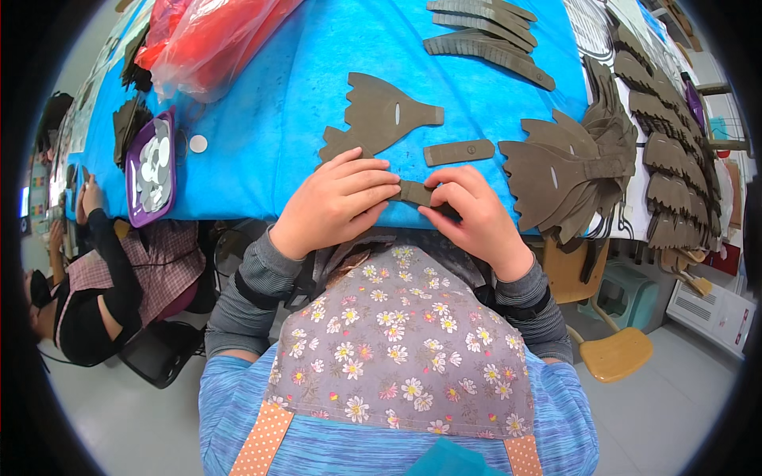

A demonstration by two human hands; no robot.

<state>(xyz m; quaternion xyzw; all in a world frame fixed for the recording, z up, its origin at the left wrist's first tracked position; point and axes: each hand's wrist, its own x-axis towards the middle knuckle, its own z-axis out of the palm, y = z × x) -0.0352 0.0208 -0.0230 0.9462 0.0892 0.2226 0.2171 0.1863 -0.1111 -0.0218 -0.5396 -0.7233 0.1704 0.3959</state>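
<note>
My left hand [337,198] lies with its fingers stretched out over a dark brown scalloped flat piece [343,144], near the table's front edge. A narrow dark brown strip [414,192] spans the gap between my hands. The thumb and fingers of my right hand [475,213] are closed on the strip's right end; my fingers partly hide how it meets the piece under my left hand. Just beyond lies a fan-shaped dark brown piece [385,115] with a slit and a scalloped edge. A loose strip [459,152] with a small round mark rests above my right hand.
Fan-shaped pieces are stacked [548,170] at the right, with more rows [671,170] beyond. Bundled strips [488,47] lie at the back. Left are a red plastic bag [214,44], a white disc [198,143] and a purple tray [131,190] of discs. A co-worker [119,278] sits left.
</note>
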